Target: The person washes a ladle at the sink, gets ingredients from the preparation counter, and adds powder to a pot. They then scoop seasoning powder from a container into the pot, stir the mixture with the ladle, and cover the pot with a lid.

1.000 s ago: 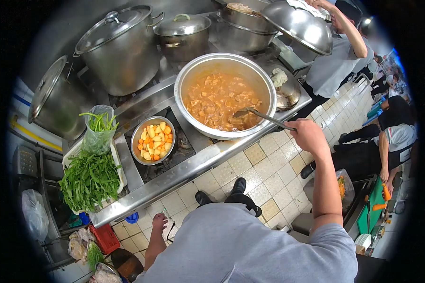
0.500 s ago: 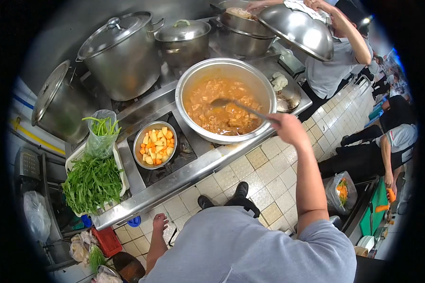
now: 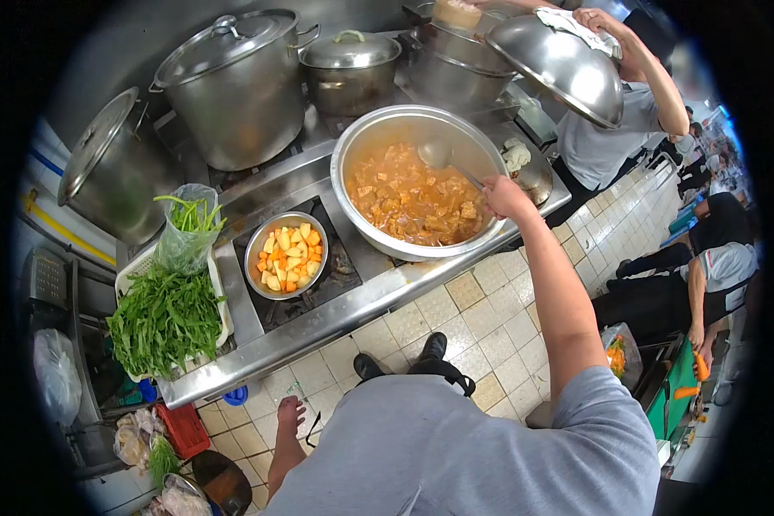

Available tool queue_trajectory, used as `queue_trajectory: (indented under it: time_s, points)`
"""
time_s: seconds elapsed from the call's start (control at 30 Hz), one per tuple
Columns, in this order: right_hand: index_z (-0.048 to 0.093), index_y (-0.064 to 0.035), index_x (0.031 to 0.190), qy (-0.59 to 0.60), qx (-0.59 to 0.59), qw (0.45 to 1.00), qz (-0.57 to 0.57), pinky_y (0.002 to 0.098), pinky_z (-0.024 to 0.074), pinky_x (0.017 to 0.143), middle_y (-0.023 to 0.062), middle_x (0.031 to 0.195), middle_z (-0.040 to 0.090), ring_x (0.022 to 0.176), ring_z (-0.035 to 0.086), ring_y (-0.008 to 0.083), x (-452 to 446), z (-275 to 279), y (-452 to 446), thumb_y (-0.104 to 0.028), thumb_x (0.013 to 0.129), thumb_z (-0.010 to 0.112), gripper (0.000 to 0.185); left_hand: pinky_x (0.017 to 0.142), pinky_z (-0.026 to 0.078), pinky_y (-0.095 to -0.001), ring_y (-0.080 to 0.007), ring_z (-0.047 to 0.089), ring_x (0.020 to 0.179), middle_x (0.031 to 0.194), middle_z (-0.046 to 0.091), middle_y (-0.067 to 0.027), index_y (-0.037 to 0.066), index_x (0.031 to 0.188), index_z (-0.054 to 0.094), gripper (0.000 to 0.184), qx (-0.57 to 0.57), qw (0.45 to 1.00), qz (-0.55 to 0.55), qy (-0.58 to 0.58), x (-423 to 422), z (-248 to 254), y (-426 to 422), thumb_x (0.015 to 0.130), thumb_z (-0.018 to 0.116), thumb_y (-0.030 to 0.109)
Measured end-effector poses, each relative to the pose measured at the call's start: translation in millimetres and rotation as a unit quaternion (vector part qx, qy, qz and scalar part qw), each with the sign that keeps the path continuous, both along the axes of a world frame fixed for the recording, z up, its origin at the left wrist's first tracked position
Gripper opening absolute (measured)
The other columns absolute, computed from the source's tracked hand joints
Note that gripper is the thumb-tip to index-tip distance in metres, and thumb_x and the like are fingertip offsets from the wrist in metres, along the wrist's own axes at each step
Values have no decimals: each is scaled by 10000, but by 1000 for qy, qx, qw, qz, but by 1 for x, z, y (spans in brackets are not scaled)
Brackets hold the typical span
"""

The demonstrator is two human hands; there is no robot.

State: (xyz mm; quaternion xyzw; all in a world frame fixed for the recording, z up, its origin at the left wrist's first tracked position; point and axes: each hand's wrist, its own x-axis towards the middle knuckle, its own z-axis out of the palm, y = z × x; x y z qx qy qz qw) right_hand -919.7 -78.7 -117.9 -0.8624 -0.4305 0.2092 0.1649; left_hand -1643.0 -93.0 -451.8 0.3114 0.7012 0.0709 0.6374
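Note:
My right hand point(image 3: 506, 199) is closed round the handle of a metal ladle point(image 3: 435, 154) at the right rim of a big pot point(image 3: 346, 211). The ladle's bowl is raised near the pot's far inner wall, above an orange-brown stew point(image 3: 404, 193) with chunks of meat. Down by my side, over the floor, hangs my left hand point(image 3: 291, 414), its fingers loosely apart and holding nothing. A steel bowl of cubed potato and carrot point(image 3: 291, 258) sits on the burner left of the pot.
Leafy greens point(image 3: 163, 318) fill a white basket at the counter's left end. Lidded stockpots point(image 3: 232, 95) line the back. At the upper right a co-worker holds up a large domed lid point(image 3: 568, 69). Another person handles carrots at a green board point(image 3: 675, 387).
My right hand has moved up and left with the ladle, whose bowl went from mid-stew to the far side of the pot. The co-worker's domed lid shifts slightly in view.

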Motion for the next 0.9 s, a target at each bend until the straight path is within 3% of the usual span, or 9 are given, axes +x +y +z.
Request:
queue_trajectory:
  time_s: [0.17, 0.23, 0.27, 0.33, 0.37, 0.43, 0.53, 0.7, 0.9]
  points:
    - [562, -9, 1183, -1, -114, 993, 15, 311, 406, 386, 84, 600, 582, 414, 479, 143, 3, -31, 21, -120, 952, 435, 286, 745, 473, -421, -209, 632, 950, 1078, 608, -27, 178, 1182, 511, 370, -9, 1000, 0, -12, 5, -5, -4, 879, 589, 377]
    - [546, -20, 1189, 209, -22, 970, -121, 271, 394, 386, 112, 689, 620, 438, 470, 112, -17, -19, 21, -119, 967, 428, 271, 746, 475, -422, -212, 631, 955, 1093, 609, -29, 176, 1177, 513, 356, -19, 1000, -8, 3, 3, -4, -8, 887, 583, 371]
    - [546, -20, 1189, 211, -23, 969, -124, 271, 394, 386, 112, 689, 620, 438, 470, 112, -18, -20, 18, -119, 967, 428, 271, 746, 475, -422, -212, 631, 955, 1093, 609, -29, 176, 1177, 513, 356, -20, 1000, -10, 4, 2, -1, -10, 887, 583, 371]
    - [606, 20, 1043, 418, 128, 870, -229, 275, 392, 387, 164, 727, 640, 464, 521, 138, -18, -18, 12, -26, 886, 508, 191, 746, 476, -423, -210, 630, 958, 1102, 610, -30, 174, 1179, 513, 349, -24, 1000, -2, 6, 2, 3, -9, 895, 578, 367]
    - [606, 20, 1043, 418, 128, 870, -228, 275, 392, 387, 164, 727, 640, 464, 521, 138, -17, -15, 7, -26, 886, 508, 191, 746, 476, -423, -210, 630, 958, 1102, 610, -30, 174, 1179, 513, 349, -24, 1000, -2, 5, 2, 2, -8, 895, 578, 367]
    - [537, 6, 1202, 470, 157, 843, -208, 211, 330, 383, 157, 812, 631, 476, 449, 89, -16, -10, -10, -36, 927, 462, 288, 752, 476, -426, -209, 629, 959, 1098, 611, -29, 176, 1190, 516, 353, -21, 1000, 9, 11, -2, -4, -6, 902, 573, 371]
    - [446, -17, 1314, 465, 146, 848, -208, 175, 340, 381, 139, 825, 627, 497, 467, 73, -34, 22, -33, -92, 1002, 424, 322, 754, 473, -423, -207, 629, 955, 1090, 615, -26, 176, 1207, 519, 356, -20, 1000, 4, 13, -6, -13, -6, 914, 565, 373]
    - [514, 14, 1275, 455, 158, 854, -197, 187, 337, 389, 127, 786, 632, 489, 465, 76, -38, 26, -56, -92, 967, 461, 331, 751, 470, -418, -207, 630, 955, 1087, 620, -26, 172, 1209, 520, 352, -29, 999, -9, 15, 3, -13, -6, 923, 565, 371]
    - [508, 18, 1320, 302, 96, 937, -148, 224, 367, 390, 89, 740, 619, 465, 484, 90, -52, 39, -63, -108, 950, 491, 391, 729, 471, -413, -203, 636, 950, 1092, 620, -21, 181, 1198, 522, 349, -23, 999, -29, 11, 4, -18, 4, 915, 572, 379]
